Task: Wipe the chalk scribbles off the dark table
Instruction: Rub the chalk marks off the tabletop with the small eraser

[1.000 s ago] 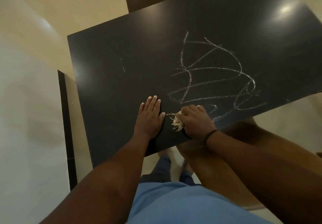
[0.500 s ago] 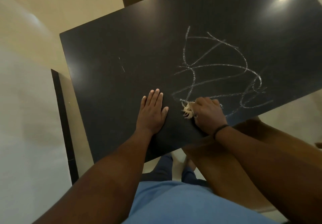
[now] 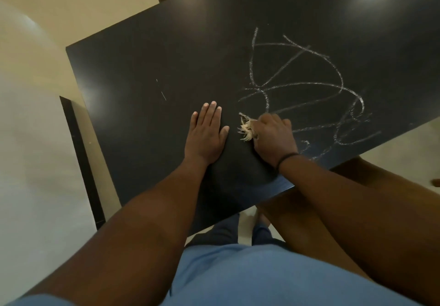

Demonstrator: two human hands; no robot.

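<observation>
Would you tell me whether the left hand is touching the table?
Touching. The head view shows the left hand lying palm-down and flat on the table, fingers spread, no gap visible under it.

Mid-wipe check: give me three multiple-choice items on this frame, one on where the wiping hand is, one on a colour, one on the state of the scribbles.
1. Where is the right hand relative to the chalk scribbles?
A. at their near-left edge
B. beyond their far side
C. off the table

2. What colour is the frayed wad in that hand?
A. bright red
B. pale tan
C. dark green

3. What state are the scribbles in?
A. fully wiped away
B. covered by a sheet
C. mostly still drawn on the table

Answers:
1 A: the fist sits where the lowest left strokes end.
2 B: light straw-coloured strands stick out beside the knuckles.
3 C: many white lines still cross the dark surface. The left hand lies flat beside them.
</observation>
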